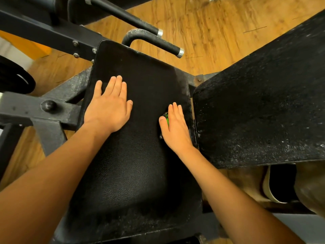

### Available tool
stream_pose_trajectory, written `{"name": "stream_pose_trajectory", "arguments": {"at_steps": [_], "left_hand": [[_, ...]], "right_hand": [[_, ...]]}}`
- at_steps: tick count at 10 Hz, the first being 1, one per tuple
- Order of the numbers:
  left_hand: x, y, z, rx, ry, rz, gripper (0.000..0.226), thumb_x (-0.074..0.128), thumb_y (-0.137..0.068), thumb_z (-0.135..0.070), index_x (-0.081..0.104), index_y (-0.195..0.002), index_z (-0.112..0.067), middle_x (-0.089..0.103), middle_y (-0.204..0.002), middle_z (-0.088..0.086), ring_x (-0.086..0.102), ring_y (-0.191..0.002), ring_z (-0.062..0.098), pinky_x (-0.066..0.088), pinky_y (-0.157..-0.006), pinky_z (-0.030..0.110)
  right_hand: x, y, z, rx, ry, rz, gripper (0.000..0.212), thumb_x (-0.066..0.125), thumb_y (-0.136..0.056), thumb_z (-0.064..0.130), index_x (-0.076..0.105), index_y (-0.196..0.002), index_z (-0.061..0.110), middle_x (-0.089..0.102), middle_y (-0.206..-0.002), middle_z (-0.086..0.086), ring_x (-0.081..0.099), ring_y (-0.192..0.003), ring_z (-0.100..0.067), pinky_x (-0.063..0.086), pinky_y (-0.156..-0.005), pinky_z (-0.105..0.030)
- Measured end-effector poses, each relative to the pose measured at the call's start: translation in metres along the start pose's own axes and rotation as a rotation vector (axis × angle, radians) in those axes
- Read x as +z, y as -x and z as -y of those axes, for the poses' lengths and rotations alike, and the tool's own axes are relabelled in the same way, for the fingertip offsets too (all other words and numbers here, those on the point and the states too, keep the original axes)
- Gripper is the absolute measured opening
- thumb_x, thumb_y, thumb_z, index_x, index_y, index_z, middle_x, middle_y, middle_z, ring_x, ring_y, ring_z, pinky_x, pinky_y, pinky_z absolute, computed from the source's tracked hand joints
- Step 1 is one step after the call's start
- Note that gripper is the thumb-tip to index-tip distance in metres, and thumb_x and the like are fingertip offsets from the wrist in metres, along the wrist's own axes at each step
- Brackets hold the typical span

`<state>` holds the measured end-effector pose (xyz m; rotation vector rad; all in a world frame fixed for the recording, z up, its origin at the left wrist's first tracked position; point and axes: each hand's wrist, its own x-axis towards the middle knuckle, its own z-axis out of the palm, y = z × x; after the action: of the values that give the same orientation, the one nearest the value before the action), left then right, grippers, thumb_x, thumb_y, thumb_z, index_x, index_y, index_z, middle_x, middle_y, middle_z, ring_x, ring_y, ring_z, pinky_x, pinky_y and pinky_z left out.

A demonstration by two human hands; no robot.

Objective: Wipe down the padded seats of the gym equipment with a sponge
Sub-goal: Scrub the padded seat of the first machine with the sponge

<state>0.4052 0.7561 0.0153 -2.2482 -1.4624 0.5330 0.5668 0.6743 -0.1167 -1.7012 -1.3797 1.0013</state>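
Head view: a black padded seat (140, 81) of a gym machine is shown from above, its pebbled vinyl dulled by pale dust along the right and near edges. Its long axis runs away from the viewer, the far end pointing at two black handles (159, 42) over a wooden floor (219, 23). The left grip (110, 106), a bare hand, is laid flat on the seat's left half, fingers straight and together. The right grip (175, 127) is pressed flat, fingers straight, on a green sponge (166, 118) at the seat's right edge, just beside a dusty back pad (263, 103). Only a sliver of sponge is seen between thumb and forefinger; its shape and heading cannot be told.
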Motion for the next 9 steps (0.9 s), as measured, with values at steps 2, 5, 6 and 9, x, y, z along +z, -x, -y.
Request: {"name": "stream_pose_trajectory", "arguments": {"at_steps": [2,5,6,9], "left_hand": [[0.000,-0.001,-0.001,0.002,0.003,0.001,0.066,0.017,-0.106,-0.043,0.013,-0.160,-0.005,0.006,-0.169,0.013,0.001,-0.156,0.025,0.003,-0.124,0.054],[-0.003,0.001,-0.001,0.002,0.010,0.017,0.066,0.017,-0.106,-0.043,0.014,-0.160,-0.005,0.008,-0.169,0.013,0.002,-0.156,0.025,0.004,-0.124,0.055],[-0.004,0.000,-0.001,-0.005,0.007,0.018,0.066,0.017,-0.106,-0.044,0.014,-0.160,-0.006,0.008,-0.169,0.012,0.002,-0.156,0.025,0.004,-0.124,0.055],[-0.004,0.000,-0.001,-0.011,-0.009,0.022,0.066,0.018,-0.106,-0.045,0.016,-0.160,-0.006,0.010,-0.169,0.013,0.004,-0.156,0.026,0.005,-0.124,0.056]], "right_hand": [[-0.008,-0.025,0.004,0.024,0.007,0.023,0.064,0.030,-0.110,0.039,0.009,-0.162,0.006,-0.001,-0.171,-0.007,-0.010,-0.157,-0.019,0.001,-0.128,-0.039],[-0.002,0.018,0.007,0.074,0.012,0.033,0.064,0.028,-0.110,0.038,0.005,-0.162,0.008,-0.005,-0.171,-0.005,-0.012,-0.156,-0.017,-0.002,-0.128,-0.036],[0.003,0.044,0.006,0.083,0.015,0.036,0.064,0.028,-0.110,0.038,0.005,-0.162,0.009,-0.006,-0.171,-0.004,-0.012,-0.156,-0.015,-0.004,-0.128,-0.034],[0.015,0.100,0.005,0.096,-0.016,0.040,0.064,0.030,-0.110,0.038,0.007,-0.163,0.010,-0.005,-0.171,-0.002,-0.014,-0.156,-0.012,0.001,-0.128,-0.038]]}}
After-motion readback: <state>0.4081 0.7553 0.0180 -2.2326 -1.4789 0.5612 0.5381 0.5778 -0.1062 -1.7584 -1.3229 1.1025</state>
